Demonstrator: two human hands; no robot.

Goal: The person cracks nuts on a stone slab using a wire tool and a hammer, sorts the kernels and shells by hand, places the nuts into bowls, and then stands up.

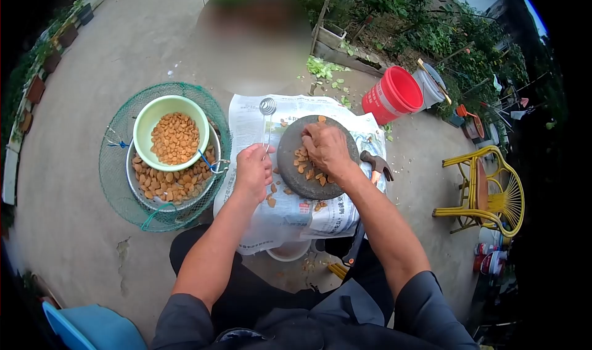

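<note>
Cracked nut pcs [300, 168] lie on round stone slab [290, 141]; R hand [327, 148] is among them, fingers curled, grip unclear. L hand [254, 170] wraps coil-headed wire tool [267, 107]. Prob. sorting; next move calls for light fingertip pinch.

A yellow chair [481, 186] stands right; a blue tub [102, 326] sits lower left.

Slab [287, 156] appears matt, rough stone; coiled tool [267, 107], shiny metal; newspaper [248, 128], matt paper; red bucket [383, 103], glossy plastic.
</note>
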